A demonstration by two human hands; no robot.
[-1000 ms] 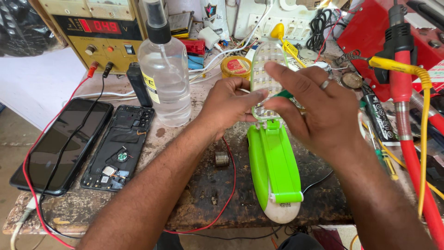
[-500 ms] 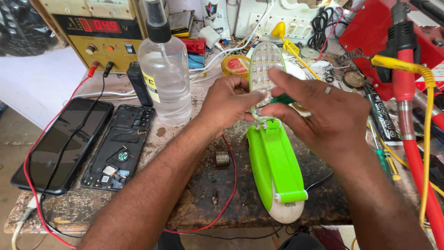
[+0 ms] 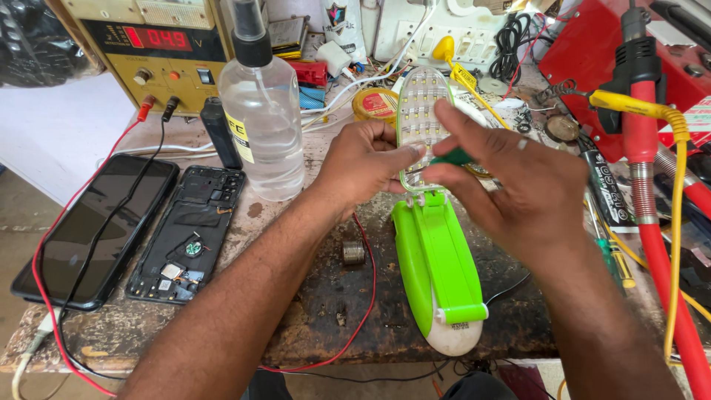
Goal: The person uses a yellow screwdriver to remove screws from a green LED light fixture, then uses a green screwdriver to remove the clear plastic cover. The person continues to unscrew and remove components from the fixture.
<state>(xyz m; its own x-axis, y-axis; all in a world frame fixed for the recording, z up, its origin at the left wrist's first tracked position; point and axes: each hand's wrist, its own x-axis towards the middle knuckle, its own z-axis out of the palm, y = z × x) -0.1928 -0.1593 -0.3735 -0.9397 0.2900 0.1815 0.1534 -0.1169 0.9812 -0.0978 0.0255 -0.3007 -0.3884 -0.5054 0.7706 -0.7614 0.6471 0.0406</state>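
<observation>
cluttered repair table, lamp in hand

scorched table [image 3: 333,311] carries a green lamp [image 3: 437,274] near its front edge. left hand [image 3: 363,163] fingers grip the clear led head [image 3: 422,126]; right hand [image 3: 518,185] pinches a green-handled tool [image 3: 453,157] against it. spray bottle [image 3: 259,111] stands left.

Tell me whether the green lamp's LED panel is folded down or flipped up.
Flipped up. The LED panel stands raised from the hinge at the far end of the green lamp body, with the left hand steadying its edge.
</observation>
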